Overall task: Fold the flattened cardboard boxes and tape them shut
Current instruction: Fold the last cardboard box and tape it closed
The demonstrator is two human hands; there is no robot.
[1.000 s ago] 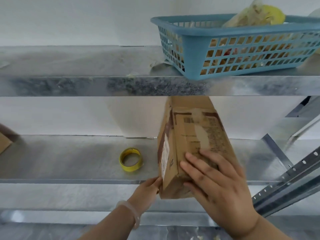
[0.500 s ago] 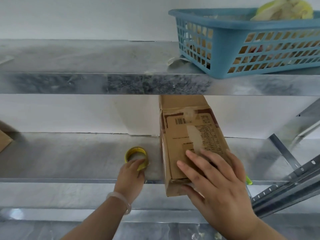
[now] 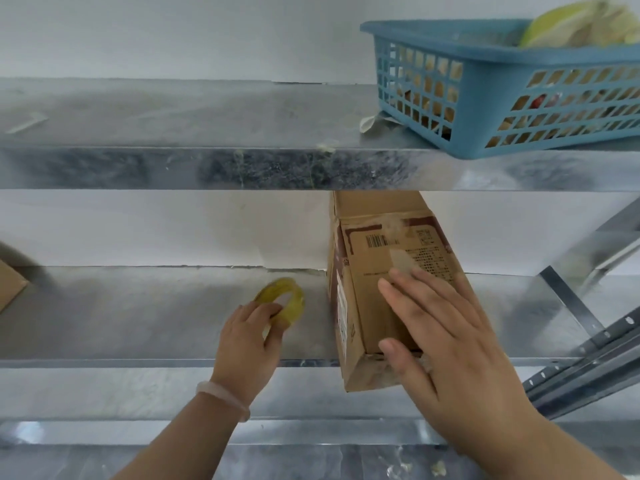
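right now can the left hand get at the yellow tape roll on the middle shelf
Yes, it seems so: the left hand has its fingers around the tape roll, with nothing between them. The cardboard box stands apart to the right, under the flat right hand.

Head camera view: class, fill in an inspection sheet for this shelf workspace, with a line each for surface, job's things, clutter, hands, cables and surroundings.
Surface: metal middle shelf, dull and smudged.
Job's things: folded cardboard box lying on the shelf, near end past the front edge; yellow tape roll to its left.
Clutter: paper scraps on the upper shelf; cardboard piece at the left edge.
Hands: left hand grips the tape roll; right hand rests on the box, fingers straight.
Cables: nothing seen.
Surroundings: blue basket holding bagged items on the upper shelf; white wall; slotted metal braces at right.
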